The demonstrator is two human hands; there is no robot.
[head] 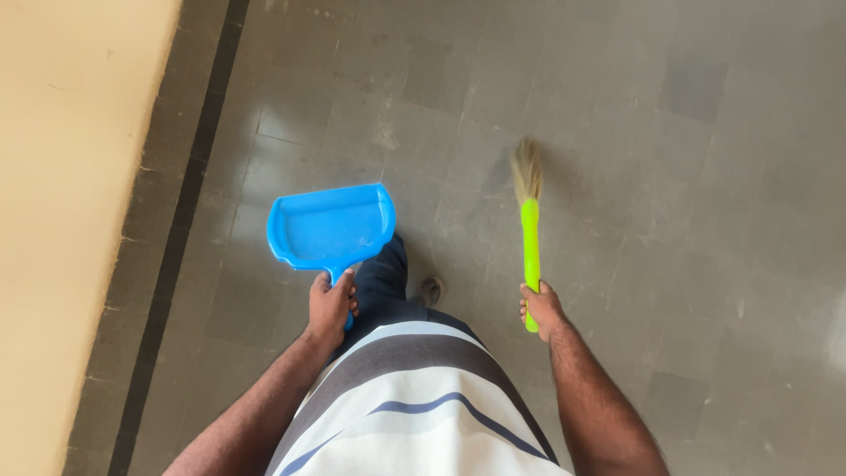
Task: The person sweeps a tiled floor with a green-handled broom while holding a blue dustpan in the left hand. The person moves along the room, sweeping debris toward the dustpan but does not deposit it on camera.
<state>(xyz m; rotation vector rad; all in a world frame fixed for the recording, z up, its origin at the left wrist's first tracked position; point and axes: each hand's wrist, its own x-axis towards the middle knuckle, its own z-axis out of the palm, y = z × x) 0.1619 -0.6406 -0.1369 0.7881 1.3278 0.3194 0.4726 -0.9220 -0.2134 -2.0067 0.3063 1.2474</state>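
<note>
My left hand (330, 304) is closed around the handle of a blue plastic dustpan (331, 227), pan held out ahead of my leg. My right hand (541, 308) grips a lime-green plastic broom handle (530, 251), its pale straw bristles (527, 172) pointing forward above grey stone floor tiles (687, 176). A beige wall (62, 176) stands at left.

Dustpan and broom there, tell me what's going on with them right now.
A person stands on a grey tiled floor, seen from above. The left hand grips the handle of a blue dustpan, held out in front with its open edge forward. The right hand grips the green handle of a small broom, whose pale bristles point forward and down toward the floor. A cream wall runs along the left side.
</note>
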